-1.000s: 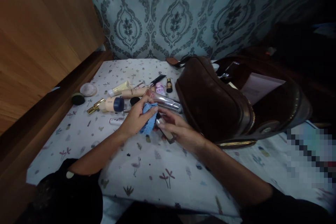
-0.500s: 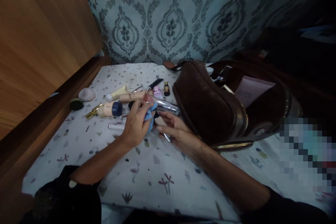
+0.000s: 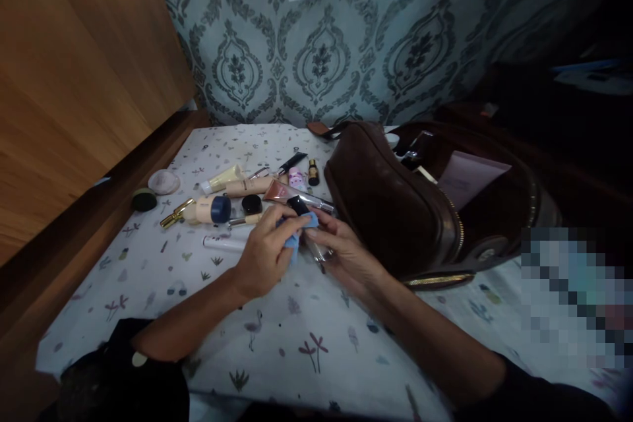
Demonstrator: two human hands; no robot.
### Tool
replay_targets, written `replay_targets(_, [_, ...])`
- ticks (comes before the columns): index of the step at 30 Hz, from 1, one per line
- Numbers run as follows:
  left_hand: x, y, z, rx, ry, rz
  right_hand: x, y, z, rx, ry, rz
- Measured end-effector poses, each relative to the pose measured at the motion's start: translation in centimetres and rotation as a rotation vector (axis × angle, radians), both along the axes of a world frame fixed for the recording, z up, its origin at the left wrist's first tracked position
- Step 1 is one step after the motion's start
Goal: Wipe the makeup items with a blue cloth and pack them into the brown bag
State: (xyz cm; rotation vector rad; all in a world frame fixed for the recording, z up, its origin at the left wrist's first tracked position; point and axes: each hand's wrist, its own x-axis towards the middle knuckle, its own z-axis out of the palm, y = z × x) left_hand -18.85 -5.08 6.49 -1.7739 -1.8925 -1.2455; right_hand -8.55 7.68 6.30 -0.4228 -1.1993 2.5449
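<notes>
My left hand [image 3: 264, 250] is closed on a blue cloth [image 3: 293, 242], which it presses against a small bottle. That bottle [image 3: 319, 249] has clear glass-like sides and a black cap [image 3: 297, 205]; my right hand [image 3: 349, 247] grips it, and its fingers hide part of the body. Just beyond my hands lie a tube with a silvery end [image 3: 301, 197], a round black jar [image 3: 252, 204] and a beige tube [image 3: 250, 186]. Left of them are a bottle with a dark blue cap [image 3: 211, 209] and a white pen-like tube [image 3: 225, 243].
An open brown leather bag [image 3: 386, 201] stands at the right, a pink tube [image 3: 469, 178] inside it. Farther left are gold tubes [image 3: 177, 213], a round compact [image 3: 163, 181] and a dark green round item [image 3: 144, 199]. A wooden cabinet [image 3: 89, 59] borders the left; patterned wallpaper [image 3: 321, 66] rises behind.
The bottle has turned in my right hand, its black cap now pointing up and away. My left hand and the cloth have shifted slightly right, towards the cap, uncovering the black jar.
</notes>
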Motion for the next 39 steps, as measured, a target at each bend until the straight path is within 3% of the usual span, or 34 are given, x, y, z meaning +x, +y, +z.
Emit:
replay_targets(3, [-1.0,-0.1,0.8,0.047,-0.172,0.074,0.2,-0.1,0.4,-0.074,-0.014,0.024])
replay_targets(6, [-1.9,0.0,1.1,0.086,-0.224,0.164,0.5,-0.4,0.5,-0.138,-0.038,0.056])
replay_targets(13, [-0.2,0.1,0.1,0.022,0.029,0.055,0.3,-0.7,0.2,-0.126,-0.002,-0.011])
replay_targets(17, [0.0,-0.1,0.7,0.016,-0.02,-0.002,0.1,-0.5,0.1,-0.218,-0.04,-0.057])
replay_targets(21, [-1.3,0.0,1.2,0.104,-0.215,0.179,0.1,-0.5,-0.1,-0.234,-0.061,-0.025])
replay_targets(23, [-1.6,0.1,1.0,0.12,-0.244,0.209,0.1,-0.6,-0.3,-0.228,-0.066,-0.019])
replay_targets(26, [-0.8,0.2,0.5,0.088,-0.176,0.115,-0.1,-0.6,-0.8,-0.252,-0.08,-0.066])
replay_targets(31, [0.9,0.0,0.4,-0.068,-0.138,-0.153,-0.4,0.0,-1.3,-0.332,-0.083,-0.095])
replay_targets(33, [0.9,-0.1,0.7,-0.087,-0.214,-0.156,-0.4,0.0,-1.2,-0.317,-0.079,-0.085])
replay_targets(37, [-0.7,0.1,1.2,-0.027,-0.582,0.094,0.0,-0.6,-0.5,-0.185,-0.038,0.03])
replay_targets(39, [-1.5,0.2,1.2,-0.088,-0.771,0.057,0.2,-1.1,-0.4,-0.082,-0.019,0.075])
